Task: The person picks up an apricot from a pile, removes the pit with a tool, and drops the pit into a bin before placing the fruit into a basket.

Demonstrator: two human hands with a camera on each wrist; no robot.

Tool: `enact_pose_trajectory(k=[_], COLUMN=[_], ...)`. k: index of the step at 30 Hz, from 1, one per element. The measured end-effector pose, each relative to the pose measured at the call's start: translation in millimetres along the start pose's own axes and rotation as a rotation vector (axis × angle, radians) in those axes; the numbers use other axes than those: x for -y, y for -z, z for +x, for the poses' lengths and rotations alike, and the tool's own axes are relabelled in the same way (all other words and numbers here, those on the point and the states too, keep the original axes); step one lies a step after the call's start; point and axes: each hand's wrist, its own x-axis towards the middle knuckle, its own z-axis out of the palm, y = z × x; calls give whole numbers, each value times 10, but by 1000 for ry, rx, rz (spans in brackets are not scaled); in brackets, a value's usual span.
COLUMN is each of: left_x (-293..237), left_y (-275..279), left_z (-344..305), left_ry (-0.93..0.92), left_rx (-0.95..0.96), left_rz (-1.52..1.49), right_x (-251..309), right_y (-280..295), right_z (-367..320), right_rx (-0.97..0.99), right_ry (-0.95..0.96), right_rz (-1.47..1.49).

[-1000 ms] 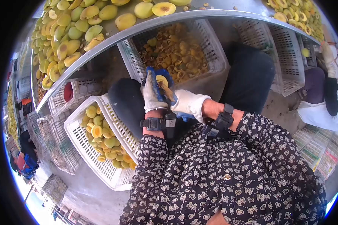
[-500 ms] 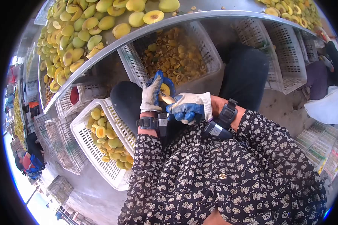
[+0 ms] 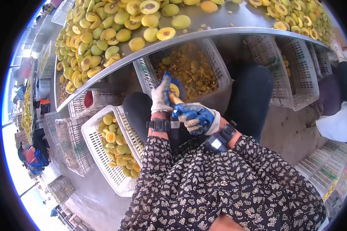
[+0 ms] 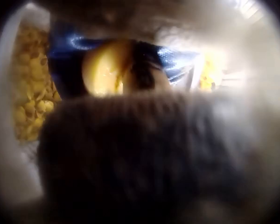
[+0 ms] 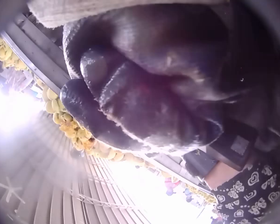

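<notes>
In the head view the left hand (image 3: 161,94), in a white and blue glove, holds a yellow fruit half (image 3: 174,90) above the crate of cut pieces. The right hand (image 3: 196,118), gloved alike, has its fingers curled round a tool with a pale wooden handle (image 3: 176,100), whose end meets the fruit. Close up in the left wrist view, the fruit half (image 4: 105,70) shows a dark centre, partly covered by the blurred glove. Curled dark glove fingers (image 5: 144,102) fill the right wrist view; the tool's tip is hidden.
A metal table (image 3: 204,32) piled with fruit halves (image 3: 100,34) curves across the front. Below it stands a crate of fruit pieces (image 3: 189,69). A white crate of fruit (image 3: 91,133) is at the left knee, other crates (image 3: 297,96) at the right. Another person sits far right.
The right hand has turned so its curled blue fingers show, with the handle still against the fruit. The left hand keeps hold of the fruit half. The head view has shifted.
</notes>
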Motion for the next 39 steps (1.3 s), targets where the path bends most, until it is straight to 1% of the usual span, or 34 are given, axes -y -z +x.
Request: enact_pose_trajectory(k=[1,2,3,5,6,7,8,9,10,11,13,14,15,17,19,20,21,22,23,24,25,26,27,29,30,31,34,35,36,37,38,39], left_x=[-41,-75,-90,-126,-173,-133,-88,-107,-264,-302,-474,-611,-748,-924,-1009,-1047,-1078,-1117,-1250,-1334,-1426,-1515,-1591,-1755,-1845,-1913,-1938,-1925,-1930,-1943,-1960,-1977], left_y=[-98,-147,-183,-215,-270,-161,50,221,306,358,538,639,730,868,1505,1797,2002,2088,1842,1688,1539,1332,1117,673,337,31,-372,-457,-441,-416,-418,-405], left_z=[-19,-46,-61,-107,-185,-94,99,222,95,50,-112,-274,-478,-871,-964,-975,-958,-941,-1043,-1019,-944,-828,-688,-325,-267,-199,229,308,423,478,476,460], left_ry=[-19,-27,-27,-28,-56,-58,-62,-64,-58,-217,-345,-399,-452,-738,-579,-576,-561,-452,-415,-547,-671,-763,-844,-1001,-961,-910,-682,-617,-632,-634,-598,-560], left_rx=[-42,-7,-4,-43,-73,-78,-130,-181,-174,-150,-207,-182,-155,-382,-404,-532,-658,-820,-953,-952,-937,-812,-690,-448,-418,-385,-247,-219,-160,-158,-157,-156], left_rz=[-5,-51,-53,-33,-51,-55,-293,-531,-440,-334,-103,-146,-189,106,12,261,507,854,1279,1183,1095,972,847,965,1196,1424,1766,1882,1884,1886,1868,1850], right_x=[9,23,19,-26,-33,-39,-17,-21,9,70,225,216,248,272,377,463,522,531,570,568,503,486,493,495,507,488,401,416,424,432,438,438], right_y=[-57,-86,-121,-203,-177,-128,-109,-333,-393,-428,-396,-648,-581,-453,-450,-263,-41,-15,-19,-124,-289,-391,-312,27,143,83,-221,-243,-254,-262,-270,-278], right_z=[-33,-40,-61,-92,-100,-110,-117,-184,-190,-186,-138,-113,-35,-62,-98,-142,-233,-318,-344,-311,-281,-262,-268,-342,-397,-389,-379,-370,-367,-363,-351,-337], right_rx=[-100,-44,-46,-235,-236,-82,75,-17,-106,-194,-316,-650,-907,-1175,-1279,-1307,-1265,-1270,-1275,-1272,-1342,-1408,-1405,-1305,-1218,-1218,-1166,-1169,-1231,-1285,-1283,-1323], right_ry=[61,49,51,159,155,144,131,173,206,247,276,287,321,537,368,225,77,-74,-227,-223,-102,21,21,-4,-184,-180,33,40,48,54,55,109], right_rz=[-56,-21,-24,-96,-98,-140,-186,-321,-378,-435,-624,-927,-1226,-1960,-2174,-2321,-2489,-2506,-2522,-2528,-2437,-2349,-2351,-2463,-2476,-2479,-2249,-2246,-2113,-1980,-1978,-1911])
